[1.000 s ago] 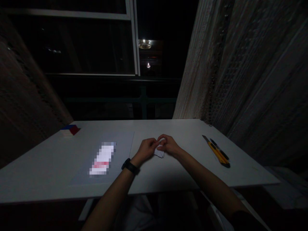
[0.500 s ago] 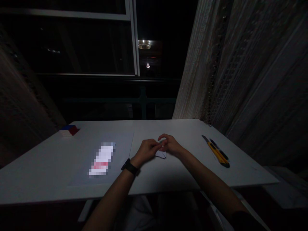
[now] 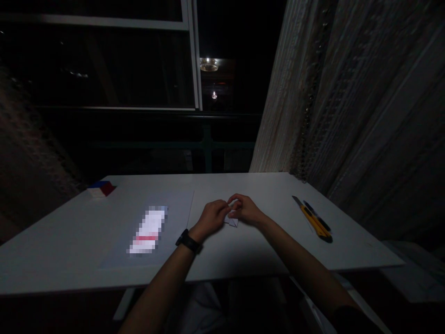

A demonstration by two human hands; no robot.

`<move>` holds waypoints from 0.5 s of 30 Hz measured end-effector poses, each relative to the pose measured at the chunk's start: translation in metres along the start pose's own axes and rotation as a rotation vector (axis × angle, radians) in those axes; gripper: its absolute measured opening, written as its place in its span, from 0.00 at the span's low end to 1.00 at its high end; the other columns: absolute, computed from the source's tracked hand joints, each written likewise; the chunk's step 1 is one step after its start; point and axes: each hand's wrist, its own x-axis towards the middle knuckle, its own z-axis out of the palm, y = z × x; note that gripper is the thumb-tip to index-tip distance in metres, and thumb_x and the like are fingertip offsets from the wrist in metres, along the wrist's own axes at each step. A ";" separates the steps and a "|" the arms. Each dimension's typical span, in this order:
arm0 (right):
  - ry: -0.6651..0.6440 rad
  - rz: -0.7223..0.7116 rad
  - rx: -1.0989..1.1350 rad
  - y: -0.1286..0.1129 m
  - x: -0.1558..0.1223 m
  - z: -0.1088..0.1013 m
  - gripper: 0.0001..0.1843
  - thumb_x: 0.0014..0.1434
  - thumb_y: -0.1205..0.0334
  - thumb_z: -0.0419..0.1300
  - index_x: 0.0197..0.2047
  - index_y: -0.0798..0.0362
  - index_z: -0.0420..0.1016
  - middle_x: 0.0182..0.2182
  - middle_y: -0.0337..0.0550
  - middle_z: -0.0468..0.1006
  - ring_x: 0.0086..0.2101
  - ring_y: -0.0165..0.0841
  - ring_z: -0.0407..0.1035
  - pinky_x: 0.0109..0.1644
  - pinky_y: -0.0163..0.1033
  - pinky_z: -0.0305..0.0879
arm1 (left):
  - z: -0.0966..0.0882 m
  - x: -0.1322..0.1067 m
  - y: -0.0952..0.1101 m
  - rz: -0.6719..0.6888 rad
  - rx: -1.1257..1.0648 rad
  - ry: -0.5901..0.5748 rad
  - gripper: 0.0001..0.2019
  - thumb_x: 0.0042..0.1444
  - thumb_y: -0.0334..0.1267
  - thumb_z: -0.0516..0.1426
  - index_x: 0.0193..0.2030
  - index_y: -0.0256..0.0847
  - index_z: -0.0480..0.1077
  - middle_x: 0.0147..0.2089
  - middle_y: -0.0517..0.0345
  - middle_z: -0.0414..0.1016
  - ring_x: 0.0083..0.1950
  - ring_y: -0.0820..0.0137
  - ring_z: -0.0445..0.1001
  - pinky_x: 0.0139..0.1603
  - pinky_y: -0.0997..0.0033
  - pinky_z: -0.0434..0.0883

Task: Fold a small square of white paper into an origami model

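Both my hands meet at the middle of a white table [image 3: 243,250]. My left hand [image 3: 212,216], with a black watch on its wrist, is closed in a pinch on a small folded piece of white paper [image 3: 232,221]. My right hand [image 3: 245,208] is curled and pinches the same paper from the other side. Most of the paper is hidden under my fingers; only a lower corner shows.
A yellow utility knife [image 3: 312,220] and a black pen [image 3: 317,216] lie to the right. A large sheet [image 3: 174,204] with a blurred white slip on it lies to the left. A red and blue block [image 3: 100,188] sits at the far left corner. Curtains hang on the right.
My fingers have shifted slightly on the folded paper; less of its lower edge shows now. The hands stay in the same spot.
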 end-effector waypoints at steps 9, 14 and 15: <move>0.088 -0.006 0.111 -0.002 0.001 0.001 0.21 0.29 0.66 0.69 0.31 0.55 0.68 0.14 0.30 0.69 0.17 0.26 0.64 0.24 0.33 0.63 | 0.003 -0.001 -0.002 0.051 0.005 0.044 0.12 0.58 0.39 0.48 0.30 0.38 0.70 0.30 0.56 0.70 0.33 0.72 0.67 0.34 0.74 0.61; 0.188 0.074 0.132 -0.005 0.001 -0.001 0.20 0.27 0.69 0.68 0.27 0.55 0.67 0.12 0.29 0.67 0.14 0.25 0.61 0.20 0.32 0.60 | -0.001 -0.001 0.004 0.026 -0.019 0.037 0.15 0.59 0.41 0.46 0.34 0.38 0.72 0.32 0.54 0.73 0.35 0.71 0.68 0.37 0.73 0.62; 0.199 0.082 0.122 -0.006 0.001 -0.001 0.19 0.27 0.70 0.67 0.27 0.55 0.67 0.12 0.29 0.67 0.14 0.25 0.61 0.19 0.31 0.60 | -0.001 -0.001 0.005 0.019 -0.018 0.040 0.16 0.59 0.41 0.46 0.35 0.38 0.72 0.33 0.53 0.73 0.35 0.71 0.68 0.38 0.72 0.62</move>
